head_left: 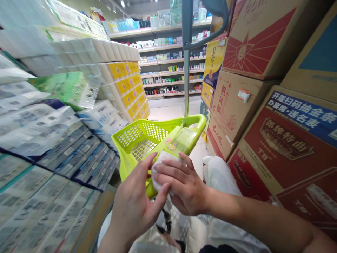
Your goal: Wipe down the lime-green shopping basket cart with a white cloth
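Observation:
A crumpled white cloth (158,168) lies over the near end of the handle side of a lime-green shopping basket (131,140). My right hand (181,181) presses its bent fingers onto the cloth and grips it. Close on the left, my left hand (134,196) curves around the same corner, thumb and index finger apart, its fingertips at the cloth's edge. The basket has perforated walls, and nothing shows inside it. A clear panel (181,140) with a small picture beneath sits along the basket's broad rim.
Wrapped tissue packs (89,147) are stacked high on the left. Printed cartons (284,140) rise close on the right. A grey post with a looped handle (186,77) stands behind the basket. Stocked shelves (171,61) line the back beyond a pale tiled floor (165,110).

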Demonstrator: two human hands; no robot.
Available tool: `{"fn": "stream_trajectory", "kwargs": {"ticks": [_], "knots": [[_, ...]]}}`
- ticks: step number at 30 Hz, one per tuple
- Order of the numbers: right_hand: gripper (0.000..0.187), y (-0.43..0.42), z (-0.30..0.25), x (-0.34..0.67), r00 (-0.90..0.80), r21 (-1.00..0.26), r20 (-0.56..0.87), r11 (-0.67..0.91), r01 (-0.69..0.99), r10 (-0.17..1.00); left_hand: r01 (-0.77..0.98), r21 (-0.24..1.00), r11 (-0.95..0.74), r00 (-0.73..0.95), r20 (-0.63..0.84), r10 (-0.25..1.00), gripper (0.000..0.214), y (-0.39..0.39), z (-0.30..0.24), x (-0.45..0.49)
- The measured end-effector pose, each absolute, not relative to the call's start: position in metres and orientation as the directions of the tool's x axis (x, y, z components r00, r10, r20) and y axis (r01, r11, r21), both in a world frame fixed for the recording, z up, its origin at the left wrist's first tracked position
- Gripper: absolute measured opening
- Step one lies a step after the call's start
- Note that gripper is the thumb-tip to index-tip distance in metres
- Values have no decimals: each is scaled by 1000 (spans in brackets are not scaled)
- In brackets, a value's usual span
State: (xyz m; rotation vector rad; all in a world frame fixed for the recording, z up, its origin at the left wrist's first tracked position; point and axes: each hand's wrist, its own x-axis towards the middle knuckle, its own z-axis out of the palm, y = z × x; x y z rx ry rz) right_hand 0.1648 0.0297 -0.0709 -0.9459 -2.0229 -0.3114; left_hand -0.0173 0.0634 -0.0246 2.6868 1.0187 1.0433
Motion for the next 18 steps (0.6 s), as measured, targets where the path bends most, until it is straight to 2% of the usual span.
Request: {"fn": "stream_trajectory", "kwargs": {"ticks": [4,8,10,15,18], "knots": [[45,41,-79,184,-406,-4,811,697,717,422,470,509,-721,462,555,692,48,61,-26,-20],[43,42,-75,193,-188,-163,838,563,810,513,374,697,-612,343,509,790,45,61,-29,-20],[41,32,-73,181,-200,-179,819,570,802,537,362,711,-604,331,508,796,46,63,-30,-20],[39,20,-75,155,-511,58,756,736,674,408,406,667,-625,351,517,780,46,66,-30,-22],[39,32,-75,169,-481,33,766,720,693,428,427,649,-629,365,513,777,45,66,-29,-23]]}}
